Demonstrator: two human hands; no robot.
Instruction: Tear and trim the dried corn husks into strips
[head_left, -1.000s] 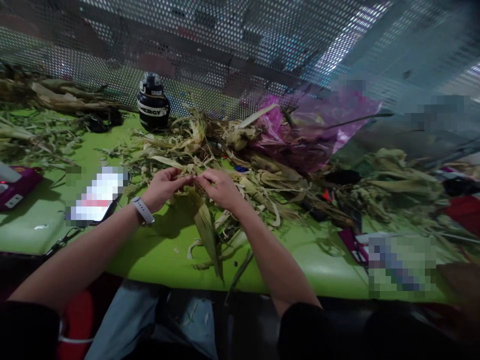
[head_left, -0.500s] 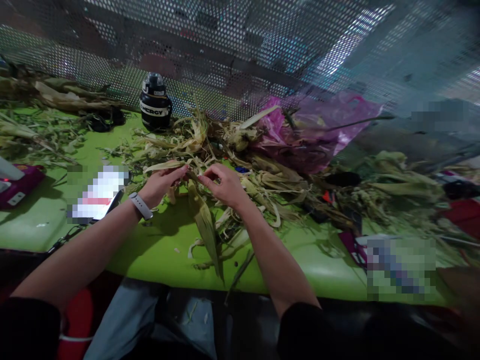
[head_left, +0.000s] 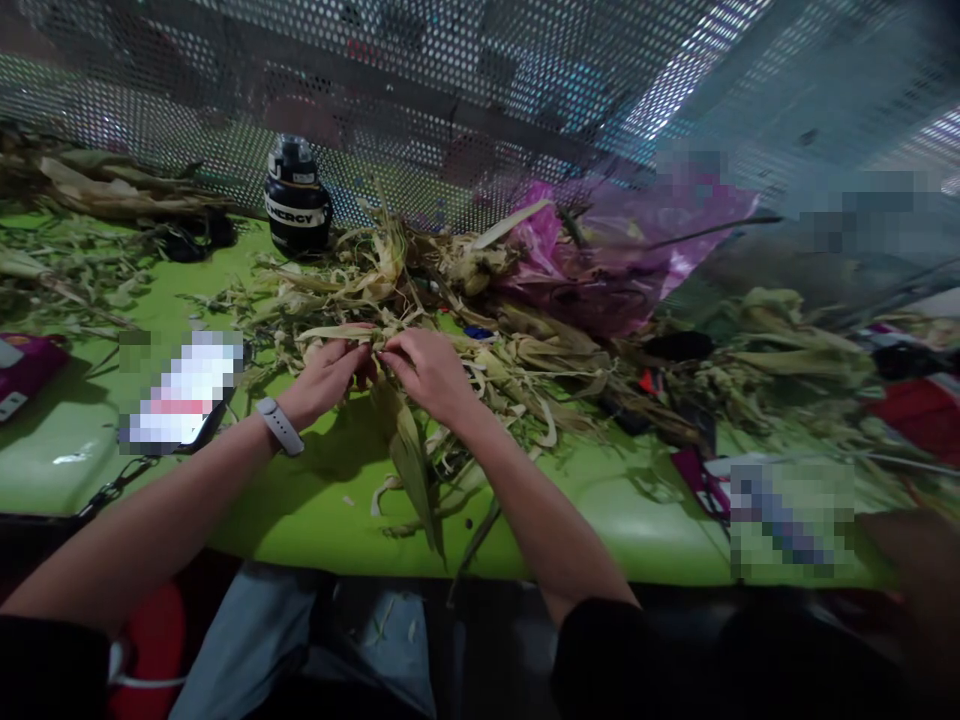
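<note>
My left hand (head_left: 330, 378), with a pale band on its wrist, is closed, thumb and fingers pinched together. Close against it is my right hand (head_left: 427, 372), its fingertips also pinched. Between them they grip the upper end of a long green-yellow corn husk (head_left: 409, 450), which hangs down toward the table's front edge. Its gripped end is mostly hidden by my fingers. A paler husk strip (head_left: 337, 331) lies just past my left fingers. Behind both hands spreads a heap of dry husks and shreds (head_left: 390, 262).
A lit phone (head_left: 184, 390) lies left on the green table (head_left: 315, 510). A black bottle (head_left: 298, 205) stands behind. Pink plastic bag (head_left: 600, 270), husks and a blurred-out device (head_left: 780, 515) are at the right. A perforated metal screen (head_left: 450, 100) closes the back.
My right hand has moved in against my left, and the fingertips now nearly meet over the husk's end. The view has shifted slightly, so the surroundings sit a little further left.
</note>
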